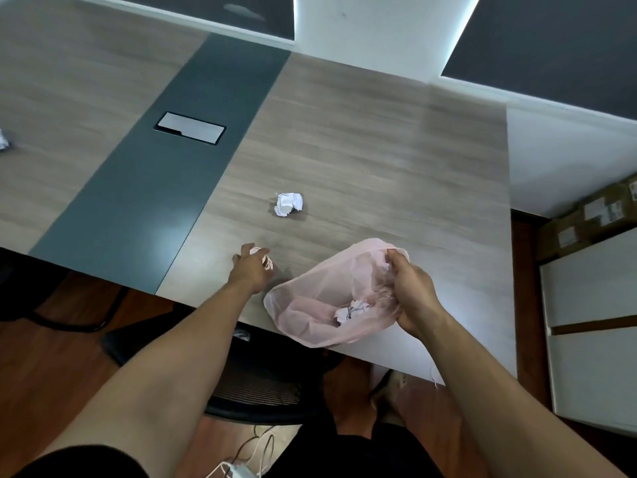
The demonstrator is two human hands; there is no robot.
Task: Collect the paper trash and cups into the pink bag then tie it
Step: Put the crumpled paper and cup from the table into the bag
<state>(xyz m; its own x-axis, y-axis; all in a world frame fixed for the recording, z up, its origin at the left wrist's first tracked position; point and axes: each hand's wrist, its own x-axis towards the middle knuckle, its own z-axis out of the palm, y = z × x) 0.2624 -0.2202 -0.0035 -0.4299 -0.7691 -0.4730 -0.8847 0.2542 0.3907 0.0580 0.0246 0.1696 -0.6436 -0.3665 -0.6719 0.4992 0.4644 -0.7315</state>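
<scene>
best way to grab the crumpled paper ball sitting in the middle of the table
Probably from above: close the fingertips across the crumpled paper ball at its widest folds. It lies loose on the flat table with nothing close beside it, and the creases give purchase.

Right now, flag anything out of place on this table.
A crumpled paper ball lies loose on the table, and another paper scrap sits far to the left; both are outside the pink bag.

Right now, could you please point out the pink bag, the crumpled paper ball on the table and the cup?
pink bag (297,300): head view, on its left wall.
crumpled paper ball (289,204): head view, on its white middle.
cup (268,264): head view, on its visible side.
</scene>
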